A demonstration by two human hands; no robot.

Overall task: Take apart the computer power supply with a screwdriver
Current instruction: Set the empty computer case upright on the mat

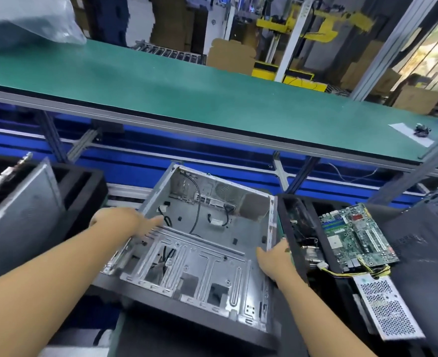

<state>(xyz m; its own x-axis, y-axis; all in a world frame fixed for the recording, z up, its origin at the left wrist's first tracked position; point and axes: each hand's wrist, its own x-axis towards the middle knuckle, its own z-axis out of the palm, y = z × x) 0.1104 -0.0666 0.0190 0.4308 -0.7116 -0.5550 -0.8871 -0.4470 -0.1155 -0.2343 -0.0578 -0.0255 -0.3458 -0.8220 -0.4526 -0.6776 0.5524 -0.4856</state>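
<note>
Presently the left hand (129, 222) rests straight-fingered on the stripped case (241, 276), right hand (277, 260) gripping its edge; next move likely requires fetching the power supply (385, 305), screwdriver unseen.

No text, label or number can be read. Any print on the motherboard (358, 238) and the power supply (385, 307) is too small and blurred to make out.

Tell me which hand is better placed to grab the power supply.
Right, probably. The right hand grips the case at its right edge, nearest the power supply; the left hand lies on the case's left edge, farther away.
</note>
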